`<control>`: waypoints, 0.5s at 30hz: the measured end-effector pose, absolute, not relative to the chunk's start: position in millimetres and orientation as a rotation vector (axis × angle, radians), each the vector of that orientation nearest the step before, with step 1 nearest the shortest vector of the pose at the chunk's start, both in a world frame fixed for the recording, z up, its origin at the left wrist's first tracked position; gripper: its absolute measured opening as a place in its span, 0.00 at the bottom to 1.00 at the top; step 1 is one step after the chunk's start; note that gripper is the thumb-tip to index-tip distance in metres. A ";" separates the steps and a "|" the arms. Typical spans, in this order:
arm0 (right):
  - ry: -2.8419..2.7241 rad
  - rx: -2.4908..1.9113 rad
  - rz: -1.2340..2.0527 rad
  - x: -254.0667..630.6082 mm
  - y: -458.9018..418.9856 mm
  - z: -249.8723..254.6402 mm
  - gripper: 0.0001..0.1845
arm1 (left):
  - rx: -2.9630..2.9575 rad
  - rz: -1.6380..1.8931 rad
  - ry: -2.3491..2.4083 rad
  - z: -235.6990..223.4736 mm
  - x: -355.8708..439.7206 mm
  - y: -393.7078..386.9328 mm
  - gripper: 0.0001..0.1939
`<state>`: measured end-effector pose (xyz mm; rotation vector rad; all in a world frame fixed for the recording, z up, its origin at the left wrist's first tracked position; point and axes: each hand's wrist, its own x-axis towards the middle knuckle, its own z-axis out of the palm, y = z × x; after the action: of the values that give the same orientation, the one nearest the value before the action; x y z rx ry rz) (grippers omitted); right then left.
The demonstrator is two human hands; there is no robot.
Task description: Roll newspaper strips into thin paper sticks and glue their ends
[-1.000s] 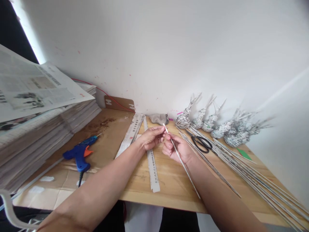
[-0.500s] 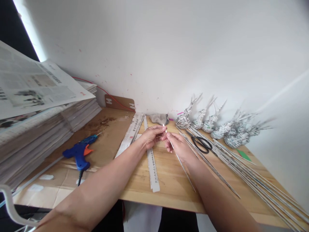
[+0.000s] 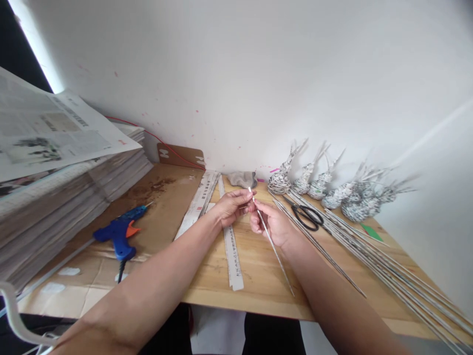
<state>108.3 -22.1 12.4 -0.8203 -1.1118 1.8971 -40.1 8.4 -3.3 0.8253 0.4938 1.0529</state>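
Observation:
Near its upper end, a thin rolled newspaper stick [image 3: 274, 248] is pinched between my two hands above the wooden table. My left hand [image 3: 233, 207] grips it with thumb and finger close to the white tip. Just below, my right hand [image 3: 269, 220] has its fingers closed round the same stick, whose lower end slants toward the table's front edge. Under my left wrist lies a flat newspaper strip [image 3: 232, 256]. To the right of my right hand are black-handled scissors [image 3: 307, 216], resting by several more rolled paper sticks [image 3: 373, 261].
A blue glue gun [image 3: 120, 231] lies on cardboard [image 3: 162, 207] at left, beside a tall newspaper stack [image 3: 121, 172]. Several woven paper figures [image 3: 279, 182] stand along the wall. A grey cloth [image 3: 242, 179] and stacked newspaper strips [image 3: 199, 199] sit at the back.
The held stick has turned slightly, its lower end shifting left, and more of its white tip shows above my fingers. The whole view has shifted a little.

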 end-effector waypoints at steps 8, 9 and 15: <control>-1.035 -0.785 2.037 109.2 -22.5 18.6 0.14 | 0.819 1.033 0.456 -3.1 -41.3 8.0 0.15; -1.112 -0.842 1.943 109.0 -23.1 18.3 0.14 | 0.827 1.031 0.454 -3.2 -41.4 8.1 0.15; -1.372 -0.970 1.616 106.6 -27.3 15.5 0.18 | 0.890 1.012 0.444 -2.4 -41.4 7.2 0.13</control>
<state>106.6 -27.3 15.5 -0.9702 -1.3717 1.6158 -41.4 7.2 -2.4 0.8904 0.4443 1.0120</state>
